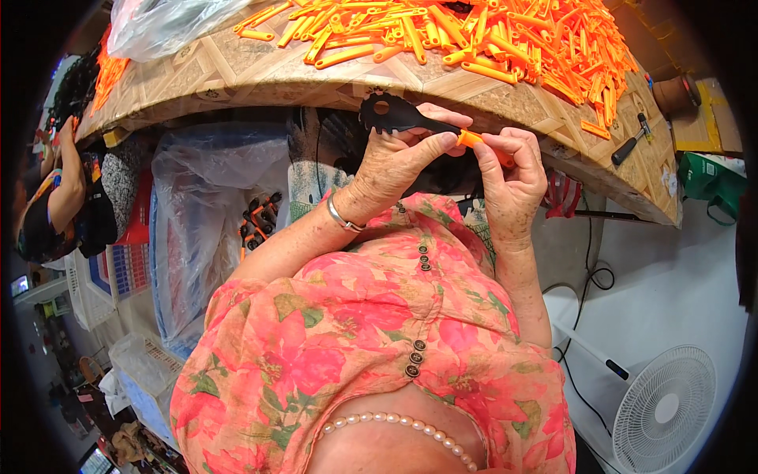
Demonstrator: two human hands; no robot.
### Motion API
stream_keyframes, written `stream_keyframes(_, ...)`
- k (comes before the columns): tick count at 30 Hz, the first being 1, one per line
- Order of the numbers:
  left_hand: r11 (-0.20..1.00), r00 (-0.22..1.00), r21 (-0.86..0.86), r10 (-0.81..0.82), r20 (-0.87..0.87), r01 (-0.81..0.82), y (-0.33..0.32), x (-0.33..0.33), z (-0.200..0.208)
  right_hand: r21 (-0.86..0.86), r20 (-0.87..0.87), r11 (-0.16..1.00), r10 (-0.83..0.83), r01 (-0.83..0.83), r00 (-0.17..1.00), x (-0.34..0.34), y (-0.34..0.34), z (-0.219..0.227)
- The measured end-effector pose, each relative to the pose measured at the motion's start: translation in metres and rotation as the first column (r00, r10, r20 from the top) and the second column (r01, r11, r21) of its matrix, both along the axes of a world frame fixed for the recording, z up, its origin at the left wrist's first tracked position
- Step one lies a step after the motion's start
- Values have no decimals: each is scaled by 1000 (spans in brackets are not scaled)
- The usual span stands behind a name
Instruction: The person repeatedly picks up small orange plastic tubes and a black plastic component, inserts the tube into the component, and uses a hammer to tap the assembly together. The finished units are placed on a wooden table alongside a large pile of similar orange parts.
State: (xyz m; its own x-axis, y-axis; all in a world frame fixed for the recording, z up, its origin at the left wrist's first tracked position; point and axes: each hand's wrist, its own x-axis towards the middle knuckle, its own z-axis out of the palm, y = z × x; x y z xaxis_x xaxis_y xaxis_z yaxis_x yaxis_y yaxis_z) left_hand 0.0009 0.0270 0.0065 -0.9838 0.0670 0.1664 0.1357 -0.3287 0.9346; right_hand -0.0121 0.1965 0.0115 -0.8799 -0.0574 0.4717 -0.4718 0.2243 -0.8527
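My left hand point(399, 162) is closed on a black spaghetti server head point(395, 116), toothed along its edges and with a round hole in it. Its narrow shank points right and meets an orange plastic handle point(469, 138). The fingers of my right hand point(512, 178) pinch that handle, partly covering it. How deep the shank sits in the handle is hidden by my fingers. Both hands are just off the near edge of the table, above my lap. A large heap of similar orange handles point(489, 39) lies on the table beyond them.
A hammer point(632, 142) lies on the patterned table point(237, 67) at the right. A clear plastic bag point(162, 28) sits at the far left. Black-and-orange pieces point(259, 220) lie in a plastic-lined container point(213, 166) at my left. A white fan point(666, 408) stands lower right; another person's arm point(69, 178) shows left.
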Motion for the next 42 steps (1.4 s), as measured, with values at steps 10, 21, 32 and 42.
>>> stream_keyframes(10, 981, 991, 183, -79, 112, 58, -1, 0, -2, -119, 164, 992, 53, -34, 985, 5, 5, 0)
stream_keyframes(21, 995, 994, 86, -52, 94, 44, -1, 1, 0, -44, 151, 999, 11, -4, 988, 5, 4, -1)
stream_keyframes(32, 994, 998, -110, 21, -62, -27, -1, 3, 5, -141, 209, 988, 96, -68, 973, 5, 1, -4)
stream_keyframes(42, 997, 1000, -71, 9, 21, -8, -2, 4, -2, 87, 250, 993, 50, -74, 967, 3, 1, 8)
